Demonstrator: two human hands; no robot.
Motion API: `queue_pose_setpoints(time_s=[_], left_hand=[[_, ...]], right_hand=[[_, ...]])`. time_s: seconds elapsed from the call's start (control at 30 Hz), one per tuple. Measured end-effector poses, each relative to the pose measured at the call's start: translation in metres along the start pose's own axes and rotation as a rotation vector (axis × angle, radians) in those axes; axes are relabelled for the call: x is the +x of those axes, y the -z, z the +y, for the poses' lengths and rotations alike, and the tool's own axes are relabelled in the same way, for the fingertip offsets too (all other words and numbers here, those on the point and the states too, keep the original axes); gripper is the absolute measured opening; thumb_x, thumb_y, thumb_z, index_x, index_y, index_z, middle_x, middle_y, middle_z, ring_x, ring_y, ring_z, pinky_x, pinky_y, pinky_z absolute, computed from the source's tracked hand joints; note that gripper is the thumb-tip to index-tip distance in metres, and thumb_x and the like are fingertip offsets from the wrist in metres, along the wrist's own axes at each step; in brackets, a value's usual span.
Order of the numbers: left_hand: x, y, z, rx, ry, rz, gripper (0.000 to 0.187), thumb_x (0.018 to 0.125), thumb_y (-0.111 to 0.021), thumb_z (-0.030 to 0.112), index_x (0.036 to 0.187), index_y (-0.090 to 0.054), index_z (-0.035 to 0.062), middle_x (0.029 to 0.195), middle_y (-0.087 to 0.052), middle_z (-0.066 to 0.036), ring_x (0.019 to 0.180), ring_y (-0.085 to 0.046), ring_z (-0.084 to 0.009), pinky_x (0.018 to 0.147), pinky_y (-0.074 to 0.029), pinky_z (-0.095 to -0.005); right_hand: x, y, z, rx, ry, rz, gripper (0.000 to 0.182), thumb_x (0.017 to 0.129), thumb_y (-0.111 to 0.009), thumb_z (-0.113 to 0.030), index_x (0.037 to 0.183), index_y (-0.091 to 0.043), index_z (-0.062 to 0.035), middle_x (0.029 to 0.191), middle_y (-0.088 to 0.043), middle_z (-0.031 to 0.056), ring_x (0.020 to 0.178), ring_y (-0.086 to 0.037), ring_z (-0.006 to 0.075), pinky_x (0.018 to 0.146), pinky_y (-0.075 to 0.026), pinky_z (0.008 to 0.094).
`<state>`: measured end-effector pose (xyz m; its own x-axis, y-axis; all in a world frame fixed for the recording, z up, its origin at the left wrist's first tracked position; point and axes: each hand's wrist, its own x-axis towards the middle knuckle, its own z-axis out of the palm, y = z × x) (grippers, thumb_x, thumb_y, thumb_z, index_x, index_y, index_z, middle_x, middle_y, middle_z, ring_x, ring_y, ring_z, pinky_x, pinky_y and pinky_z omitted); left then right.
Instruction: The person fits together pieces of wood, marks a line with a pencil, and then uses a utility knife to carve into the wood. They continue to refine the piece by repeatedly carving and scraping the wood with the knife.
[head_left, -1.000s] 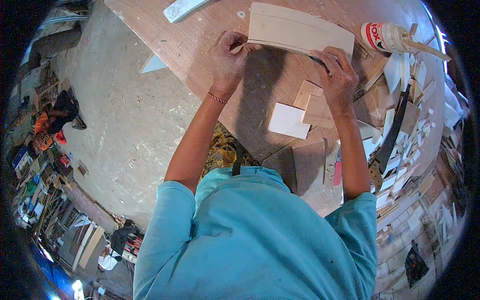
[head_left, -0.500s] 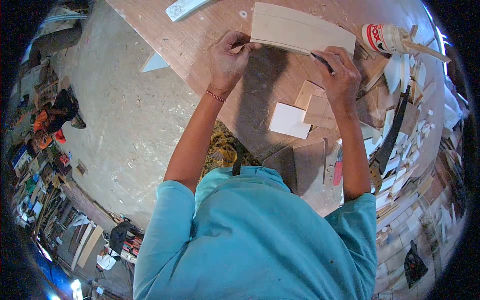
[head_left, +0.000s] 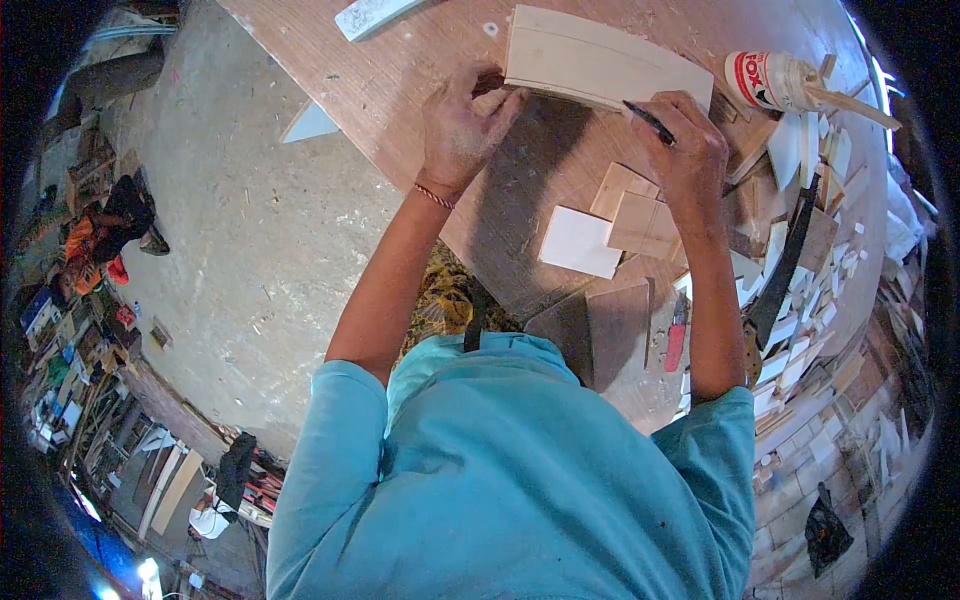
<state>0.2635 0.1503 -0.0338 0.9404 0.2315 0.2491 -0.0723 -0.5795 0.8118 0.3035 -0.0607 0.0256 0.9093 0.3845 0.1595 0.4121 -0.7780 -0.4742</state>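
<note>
A pale wooden board (head_left: 600,62) lies on the brown workbench (head_left: 420,60) in front of me. My left hand (head_left: 462,125) presses against the board's near left corner, fingers curled. My right hand (head_left: 690,150) holds a dark pencil (head_left: 648,120), its tip just below the board's near edge. A thin line runs along the board's length.
A glue bottle (head_left: 770,80) lies at the right. Small wood offcuts (head_left: 625,220) and a white tile (head_left: 577,242) sit near my right wrist. A saw (head_left: 775,285) and many scraps crowd the right side. The concrete floor (head_left: 230,220) lies to the left.
My right hand has pulled back slightly from the board's edge, lifting the pencil so its tip shows. My left hand has shifted a little along the corner.
</note>
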Motion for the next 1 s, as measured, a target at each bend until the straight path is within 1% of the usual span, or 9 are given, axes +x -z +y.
queue_pose_setpoints(time_s=[0.13,0.27,0.33,0.37,0.43,0.57,0.63,0.67,1.0], left_hand=[[0.005,0.000,0.001,-0.087,-0.041,0.013,0.038,0.066,-0.067,0.014,0.102,-0.053,0.0121,0.075,-0.058,-0.008,0.067,-0.059,-0.0218,0.062,-0.048,-0.0292],[0.011,0.005,-0.004,0.040,-0.144,-0.127,0.040,0.066,-0.066,0.011,0.103,-0.054,0.0167,0.077,-0.058,-0.006,0.069,-0.058,-0.0210,0.063,-0.048,-0.0293],[0.013,0.008,-0.001,0.040,-0.100,-0.197,0.041,0.064,-0.066,0.000,0.103,-0.055,0.0086,0.098,-0.059,-0.007,0.084,-0.060,-0.0193,0.073,-0.049,-0.0283],[0.013,0.007,-0.003,0.040,-0.099,-0.197,0.041,0.064,-0.066,0.000,0.103,-0.055,0.0086,0.098,-0.059,-0.007,0.084,-0.060,-0.0193,0.073,-0.049,-0.0283],[0.014,0.005,-0.009,-0.016,-0.197,-0.129,0.040,0.065,-0.065,0.011,0.102,-0.054,0.0184,0.076,-0.057,-0.004,0.070,-0.058,-0.0200,0.063,-0.048,-0.0295],[0.014,0.005,-0.011,-0.049,-0.155,-0.159,0.038,0.065,-0.065,0.012,0.102,-0.055,0.0183,0.076,-0.057,-0.004,0.070,-0.058,-0.0199,0.063,-0.048,-0.0298],[0.015,0.010,-0.004,-0.019,-0.089,-0.231,0.039,0.064,-0.066,-0.001,0.101,-0.056,0.0067,0.100,-0.058,-0.005,0.086,-0.059,-0.0173,0.077,-0.048,-0.0271],[0.015,0.010,-0.004,-0.018,-0.089,-0.230,0.039,0.064,-0.066,-0.001,0.101,-0.056,0.0067,0.100,-0.058,-0.005,0.086,-0.059,-0.0173,0.077,-0.048,-0.0271],[0.014,0.006,0.006,0.037,-0.077,-0.146,0.033,0.066,-0.069,0.017,0.097,-0.058,0.0105,0.087,-0.061,-0.005,0.074,-0.060,-0.0156,0.067,-0.049,-0.0263]], right_hand=[[0.001,0.000,0.001,-0.024,0.017,-0.004,0.015,0.066,-0.063,-0.010,0.080,-0.061,-0.0055,0.080,-0.056,0.0055,0.073,-0.057,0.0215,0.065,-0.045,0.0298],[0.001,0.000,0.000,0.004,-0.004,-0.012,0.014,0.067,-0.063,-0.013,0.079,-0.060,-0.0066,0.079,-0.055,0.0048,0.074,-0.057,0.0228,0.065,-0.045,0.0311],[0.001,0.001,0.000,0.012,-0.012,-0.019,0.013,0.067,-0.062,-0.014,0.078,-0.060,-0.0066,0.079,-0.055,0.0049,0.073,-0.057,0.0228,0.065,-0.045,0.0311],[0.001,0.001,0.000,0.021,-0.020,-0.026,0.013,0.068,-0.062,-0.015,0.078,-0.060,-0.0066,0.079,-0.055,0.0050,0.073,-0.057,0.0229,0.065,-0.045,0.0311],[0.002,0.001,0.000,0.009,-0.016,-0.028,0.013,0.068,-0.062,-0.015,0.078,-0.060,-0.0067,0.079,-0.055,0.0050,0.073,-0.057,0.0229,0.065,-0.045,0.0310],[0.003,0.002,-0.001,0.001,0.011,-0.023,0.013,0.068,-0.062,-0.016,0.078,-0.061,-0.0069,0.078,-0.056,0.0050,0.072,-0.057,0.0232,0.064,-0.045,0.0308],[0.005,0.004,-0.003,-0.005,0.007,-0.032,0.013,0.068,-0.062,-0.015,0.078,-0.061,-0.0067,0.078,-0.056,0.0050,0.072,-0.057,0.0233,0.064,-0.045,0.0309],[0.006,0.005,-0.003,-0.011,0.003,-0.040,0.013,0.068,-0.062,-0.015,0.078,-0.061,-0.0065,0.078,-0.056,0.0049,0.072,-0.057,0.0235,0.065,-0.045,0.0310],[0.008,0.006,-0.003,-0.016,-0.007,-0.070,0.013,0.070,-0.061,-0.017,0.077,-0.061,-0.0055,0.078,-0.057,0.0061,0.072,-0.058,0.0237,0.066,-0.045,0.0316]])
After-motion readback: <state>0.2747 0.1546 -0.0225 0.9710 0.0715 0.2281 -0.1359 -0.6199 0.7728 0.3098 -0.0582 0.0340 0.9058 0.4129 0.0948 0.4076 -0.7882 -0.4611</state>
